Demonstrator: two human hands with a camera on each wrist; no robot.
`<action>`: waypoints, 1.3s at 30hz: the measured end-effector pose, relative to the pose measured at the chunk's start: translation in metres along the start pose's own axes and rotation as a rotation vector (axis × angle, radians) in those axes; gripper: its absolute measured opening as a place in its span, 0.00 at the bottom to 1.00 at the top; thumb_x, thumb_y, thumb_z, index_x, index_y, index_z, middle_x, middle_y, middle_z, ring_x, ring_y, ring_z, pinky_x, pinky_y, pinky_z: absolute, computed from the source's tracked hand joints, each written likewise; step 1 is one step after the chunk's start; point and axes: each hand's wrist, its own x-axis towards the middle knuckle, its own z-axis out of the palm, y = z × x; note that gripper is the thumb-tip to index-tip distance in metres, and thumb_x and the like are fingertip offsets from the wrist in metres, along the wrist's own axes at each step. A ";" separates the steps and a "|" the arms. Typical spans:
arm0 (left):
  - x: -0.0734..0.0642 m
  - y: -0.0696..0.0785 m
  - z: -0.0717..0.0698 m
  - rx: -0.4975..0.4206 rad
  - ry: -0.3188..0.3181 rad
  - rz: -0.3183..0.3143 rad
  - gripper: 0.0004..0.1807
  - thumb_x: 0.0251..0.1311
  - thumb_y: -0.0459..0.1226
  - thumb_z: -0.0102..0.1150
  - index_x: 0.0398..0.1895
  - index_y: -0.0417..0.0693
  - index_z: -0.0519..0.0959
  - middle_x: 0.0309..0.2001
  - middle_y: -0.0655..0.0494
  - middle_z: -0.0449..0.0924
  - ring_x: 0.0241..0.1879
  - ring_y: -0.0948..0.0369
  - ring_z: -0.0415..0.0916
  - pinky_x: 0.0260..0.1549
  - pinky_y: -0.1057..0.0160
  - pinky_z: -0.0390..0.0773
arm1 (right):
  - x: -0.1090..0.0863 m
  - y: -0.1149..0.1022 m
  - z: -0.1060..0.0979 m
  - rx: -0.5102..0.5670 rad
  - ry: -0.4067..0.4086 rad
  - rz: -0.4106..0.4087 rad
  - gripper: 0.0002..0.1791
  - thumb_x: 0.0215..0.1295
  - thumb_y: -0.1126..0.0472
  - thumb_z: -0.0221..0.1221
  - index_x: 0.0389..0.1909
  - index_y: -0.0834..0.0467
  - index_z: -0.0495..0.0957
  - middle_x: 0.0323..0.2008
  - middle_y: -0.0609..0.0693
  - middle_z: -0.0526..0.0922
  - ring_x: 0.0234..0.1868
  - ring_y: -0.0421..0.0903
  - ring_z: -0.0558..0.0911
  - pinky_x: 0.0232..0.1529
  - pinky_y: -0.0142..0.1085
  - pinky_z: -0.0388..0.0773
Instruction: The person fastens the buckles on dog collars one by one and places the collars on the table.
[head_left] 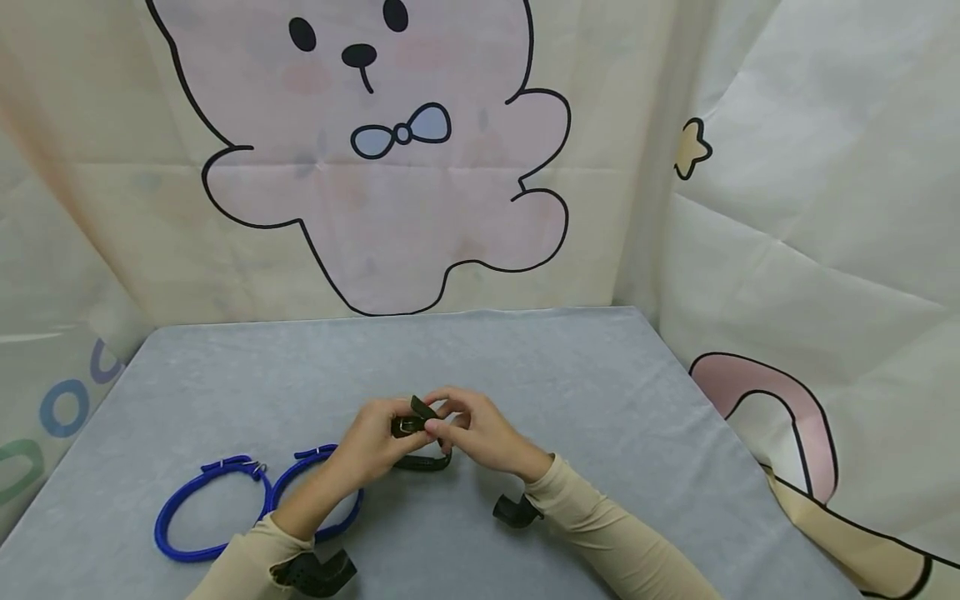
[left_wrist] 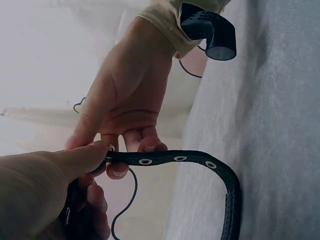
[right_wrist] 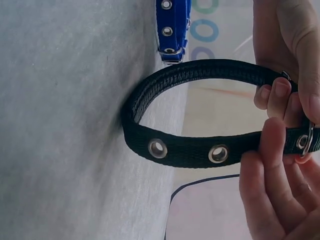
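Both hands hold a dark collar (right_wrist: 188,150), a strap with metal eyelets bent into a loop, above the table. My left hand (head_left: 378,437) grips it by the buckle (head_left: 408,425), thumb and fingers around that part. With its thumb and fingers, my right hand (head_left: 480,429) pinches the strap beside the buckle. A metal buckle frame (right_wrist: 309,140) crosses the strap at an eyelet in the right wrist view. In the left wrist view, the collar's free curve (left_wrist: 232,195) hangs down close to the table. The fingers partly hide the buckle.
Two blue collars (head_left: 167,517) lie looped on the table (head_left: 570,375), left of the dark one and partly behind my left forearm. Black camera mounts (head_left: 322,575) stick out from both wrists. Printed cloth walls (head_left: 810,250) stand around the table.
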 end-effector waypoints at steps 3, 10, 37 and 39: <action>0.000 0.001 -0.001 0.015 0.005 -0.020 0.07 0.61 0.36 0.69 0.41 0.47 0.87 0.37 0.53 0.87 0.27 0.71 0.71 0.26 0.69 0.76 | 0.001 -0.001 0.001 -0.026 0.023 -0.021 0.19 0.77 0.59 0.54 0.64 0.59 0.75 0.43 0.64 0.84 0.25 0.63 0.83 0.25 0.39 0.77; 0.001 0.001 -0.002 0.016 0.046 -0.129 0.14 0.62 0.36 0.69 0.49 0.42 0.86 0.47 0.48 0.88 0.30 0.64 0.78 0.26 0.67 0.77 | 0.001 -0.001 0.002 -0.011 0.120 -0.101 0.17 0.76 0.66 0.54 0.60 0.68 0.76 0.60 0.66 0.76 0.30 0.62 0.83 0.36 0.44 0.84; 0.004 -0.010 -0.007 -0.095 0.014 -0.194 0.14 0.62 0.35 0.69 0.51 0.48 0.86 0.36 0.52 0.86 0.23 0.68 0.69 0.24 0.68 0.71 | 0.003 0.007 -0.002 0.078 0.196 -0.130 0.13 0.79 0.66 0.48 0.59 0.65 0.67 0.48 0.67 0.83 0.33 0.61 0.82 0.32 0.43 0.83; 0.004 -0.011 -0.009 -0.109 0.020 -0.203 0.15 0.62 0.35 0.69 0.52 0.47 0.85 0.37 0.52 0.86 0.27 0.68 0.72 0.27 0.67 0.72 | 0.003 0.008 -0.002 0.092 0.225 -0.128 0.11 0.79 0.65 0.48 0.57 0.62 0.63 0.48 0.68 0.83 0.32 0.60 0.83 0.31 0.46 0.83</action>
